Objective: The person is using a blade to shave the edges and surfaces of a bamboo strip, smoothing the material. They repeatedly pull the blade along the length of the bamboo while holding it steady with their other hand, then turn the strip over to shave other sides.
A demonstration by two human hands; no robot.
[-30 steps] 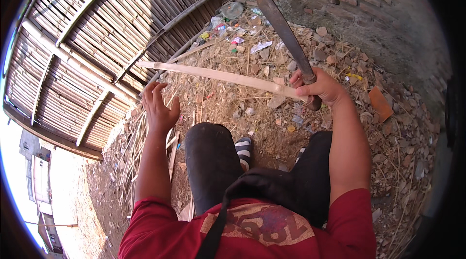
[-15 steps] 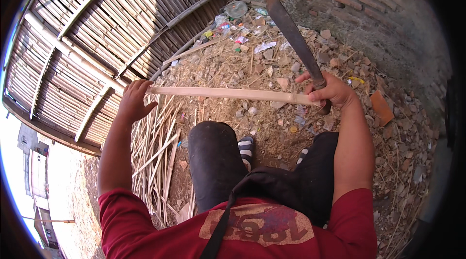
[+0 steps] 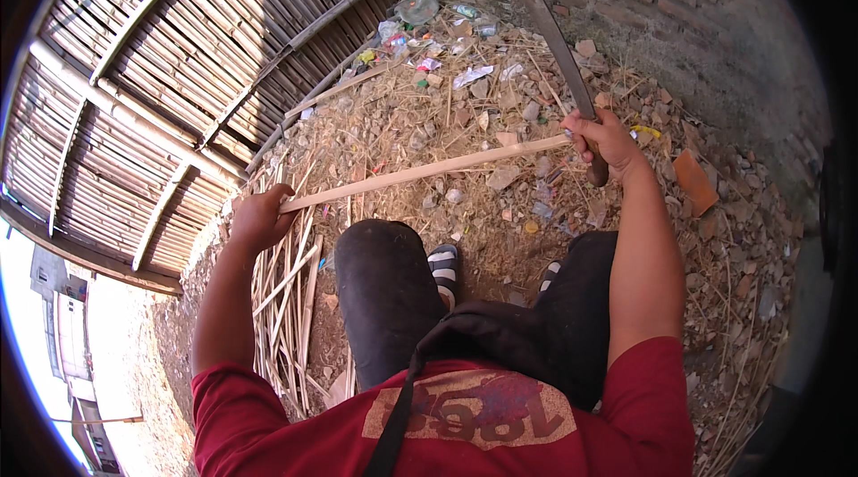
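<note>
A long pale bamboo strip spans the space between my two hands, above my knees, with its right end higher than its left. My left hand is closed round the strip's left end. In my right hand is a machete, its dark blade pointing up and away toward the brick wall and its handle end showing below my fist. The strip's right end meets the fingers of that hand; whether they also pinch it is hard to make out.
Split bamboo sticks lie in a pile beside my left knee. A bamboo-slat panel leans at the left, and a brick wall stands at the far right. Rubble, straw and plastic litter cover the ground. A broken orange tile lies at the right.
The strip has tilted: its left end is lower, its right end higher. My left hand has come down and closed on it. My right hand and the machete have risen slightly.
</note>
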